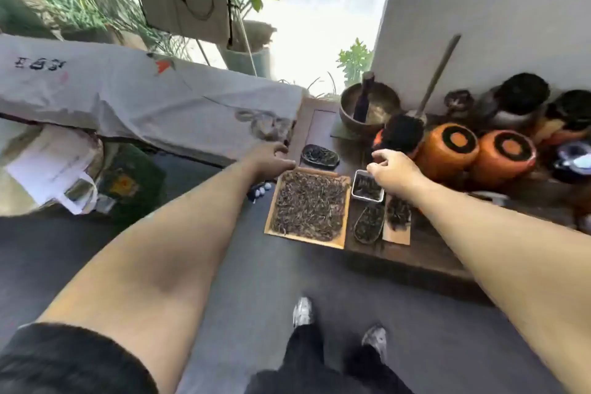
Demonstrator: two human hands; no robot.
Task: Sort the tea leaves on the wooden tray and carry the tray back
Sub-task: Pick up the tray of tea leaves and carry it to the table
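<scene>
Wooden tray (341,201) w/ the tea leaves (308,205) spread all over it sits at the left end of the dark wood surface (415,257), right at the front edge. Left hand (271,158) is at the tray's far left corner, fingers curled down past it, can't tell if they're actually gripping anything. Right hand (391,168) hovers over the small white-rimmed dish (367,190) just right of the tray, fingers bent and loosely together, thumb near the rim. Oval dark dish (320,156) of leaves just behind the tray. Two orange jars (473,153) further right on the surface.
</scene>
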